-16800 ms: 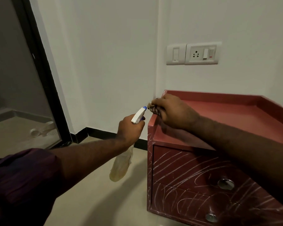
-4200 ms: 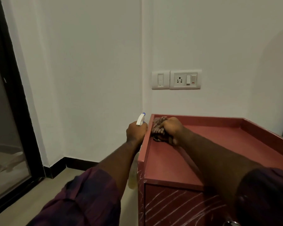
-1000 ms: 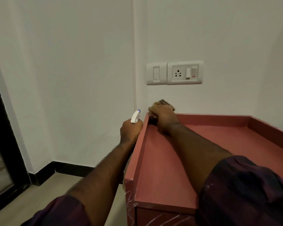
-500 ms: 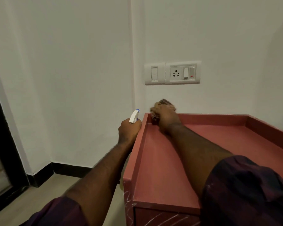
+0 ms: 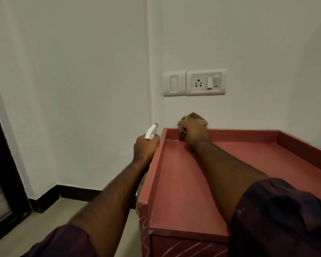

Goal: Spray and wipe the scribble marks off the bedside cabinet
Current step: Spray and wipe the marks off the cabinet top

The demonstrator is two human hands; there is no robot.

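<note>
Right hand [image 5: 195,134], clenched round the cloth [image 5: 193,115], sits on the cabinet's [image 5: 174,182] back rim near its left corner, the rim running on rightward, while the left hand [image 5: 145,149] grips the bottle [image 5: 150,132] just outside; scribbles [image 5: 182,247] show low on the front.

Both arms stretch forward; left hand [image 5: 145,148] curled in a grip, right hand [image 5: 194,132] clenched palm-down.

The bedside cabinet [image 5: 183,191] at lower right is finished in a smooth reddish-brown coating with a faint sheen; chalky white scribble marks [image 5: 182,248] are seen on its front. The cloth [image 5: 193,115] at centre is woven and coarse. The spray bottle [image 5: 150,132] is topped in smooth white plastic. The wall [image 5: 82,71] is painted matt.
</note>
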